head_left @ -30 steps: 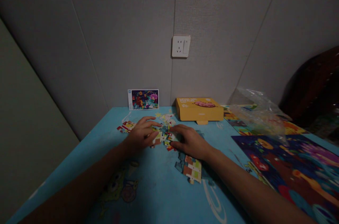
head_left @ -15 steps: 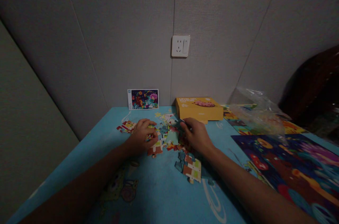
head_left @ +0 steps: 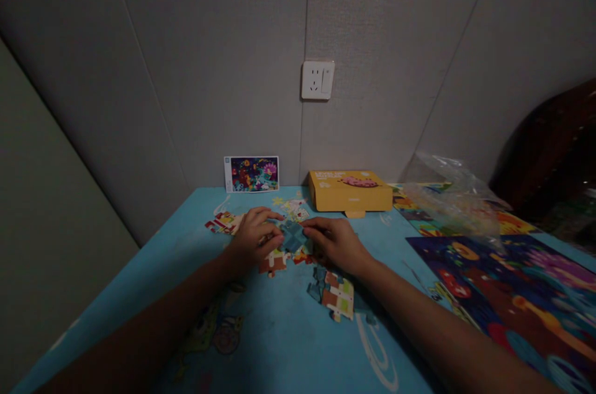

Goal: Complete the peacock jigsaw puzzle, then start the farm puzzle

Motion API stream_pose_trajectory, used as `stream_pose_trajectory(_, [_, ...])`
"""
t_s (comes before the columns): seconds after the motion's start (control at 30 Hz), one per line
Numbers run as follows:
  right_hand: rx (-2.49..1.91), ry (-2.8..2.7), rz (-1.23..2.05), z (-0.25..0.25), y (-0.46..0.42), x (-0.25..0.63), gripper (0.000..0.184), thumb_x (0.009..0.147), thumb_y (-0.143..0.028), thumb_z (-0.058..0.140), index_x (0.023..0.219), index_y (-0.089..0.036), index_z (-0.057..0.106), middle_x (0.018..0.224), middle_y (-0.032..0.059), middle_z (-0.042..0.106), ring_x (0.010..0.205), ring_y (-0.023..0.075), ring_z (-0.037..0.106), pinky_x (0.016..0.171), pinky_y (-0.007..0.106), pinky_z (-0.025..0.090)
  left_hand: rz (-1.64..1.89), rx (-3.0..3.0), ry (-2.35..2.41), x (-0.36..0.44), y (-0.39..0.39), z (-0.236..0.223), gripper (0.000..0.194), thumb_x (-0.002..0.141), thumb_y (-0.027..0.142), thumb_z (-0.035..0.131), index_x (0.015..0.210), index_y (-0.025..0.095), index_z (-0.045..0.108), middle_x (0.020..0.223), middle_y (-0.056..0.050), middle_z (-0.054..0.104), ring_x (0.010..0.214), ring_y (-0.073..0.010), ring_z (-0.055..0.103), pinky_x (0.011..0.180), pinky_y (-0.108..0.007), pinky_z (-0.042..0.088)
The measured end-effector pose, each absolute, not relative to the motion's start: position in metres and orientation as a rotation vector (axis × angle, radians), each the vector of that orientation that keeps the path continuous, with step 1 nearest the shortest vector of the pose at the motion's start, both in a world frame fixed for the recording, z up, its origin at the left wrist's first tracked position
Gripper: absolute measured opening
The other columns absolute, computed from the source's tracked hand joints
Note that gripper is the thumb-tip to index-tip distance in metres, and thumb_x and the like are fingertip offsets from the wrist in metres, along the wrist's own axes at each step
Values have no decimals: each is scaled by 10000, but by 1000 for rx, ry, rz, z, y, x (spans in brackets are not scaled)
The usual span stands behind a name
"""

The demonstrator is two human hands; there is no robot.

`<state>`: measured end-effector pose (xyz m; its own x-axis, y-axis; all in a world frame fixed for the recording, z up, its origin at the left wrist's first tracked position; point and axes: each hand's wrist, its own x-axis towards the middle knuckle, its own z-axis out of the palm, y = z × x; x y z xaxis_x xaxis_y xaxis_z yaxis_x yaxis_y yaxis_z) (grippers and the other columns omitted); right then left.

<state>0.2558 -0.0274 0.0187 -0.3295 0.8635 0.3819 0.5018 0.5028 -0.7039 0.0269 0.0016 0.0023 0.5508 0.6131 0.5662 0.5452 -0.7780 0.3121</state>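
Observation:
On a light-blue cartoon-printed table (head_left: pixel 279 344) lie loose puzzle pieces. My left hand (head_left: pixel 254 236) and my right hand (head_left: pixel 338 244) meet over a dark teal puzzle piece (head_left: pixel 293 236), each with fingers pinched on one side of it. A small joined cluster of pieces (head_left: pixel 339 299) lies near my right wrist. An orange-and-white piece (head_left: pixel 272 264) sits just below my left hand. More colourful pieces (head_left: pixel 224 221) lie left of my left hand.
A yellow box (head_left: pixel 350 191) and a small reference picture card (head_left: pixel 252 174) stand against the wall. A finished dark puzzle (head_left: pixel 507 295) and a clear plastic bag (head_left: pixel 449 195) lie at the right. A wall socket (head_left: pixel 317 80) is above.
My right hand went up to the pile near the box, then came back left with a teal piece. Both hands now hold that piece between them.

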Motion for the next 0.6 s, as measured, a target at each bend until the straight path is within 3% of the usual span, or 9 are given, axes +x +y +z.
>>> stream_pose_trajectory(0.17, [-1063, -2023, 515, 22, -26, 258, 166, 882, -235, 574, 942, -189, 722, 931, 44, 733, 859, 167, 657, 796, 283, 478, 1332, 2744, 1073, 22, 3, 12, 172, 899, 268, 572, 816, 203, 708, 1085, -71, 631, 1087, -247, 485, 963, -451, 407])
stream_pose_trajectory(0.3, [-1253, -2102, 244, 34, -22, 272, 179, 865, -216, 564, 931, -175, 724, 968, 88, 713, 917, 208, 633, 842, 337, 464, 1533, 2723, 1389, 13, 9, 16, 174, 883, 279, 596, 795, 216, 732, 1086, -81, 613, 1083, -278, 479, 972, -514, 393])
stream_pose_trajectory(0.47, [-1615, -2283, 52, 48, -21, 310, 343, 762, -264, 650, 1075, -138, 711, 1052, 154, 688, 955, 287, 625, 851, 409, 459, 1186, 2817, 1393, 12, 12, 7, 149, 845, 290, 635, 785, 206, 743, 1207, -116, 549, 1162, -318, 433, 979, -534, 389])
stream_pose_trajectory(0.53, [-1675, -2389, 113, 49, -23, 321, 456, 721, -295, 688, 1154, -148, 683, 1105, 168, 663, 996, 308, 616, 870, 423, 457, 1022, 2857, 1284, 16, 9, 3, 147, 827, 312, 653, 899, 217, 741, 1269, -120, 530, 1204, -334, 414, 988, -554, 377])
stream_pose_trajectory(0.6, [-1715, -2443, 220, 46, -26, 326, 533, 692, -309, 715, 1200, -158, 658, 1131, 171, 638, 1001, 304, 614, 868, 413, 463, 881, 2893, 1110, 20, 3, 2, 279, 827, 320, 654, 1092, 240, 691, 1325, -112, 522, 1249, -338, 392, 1013, -570, 356])
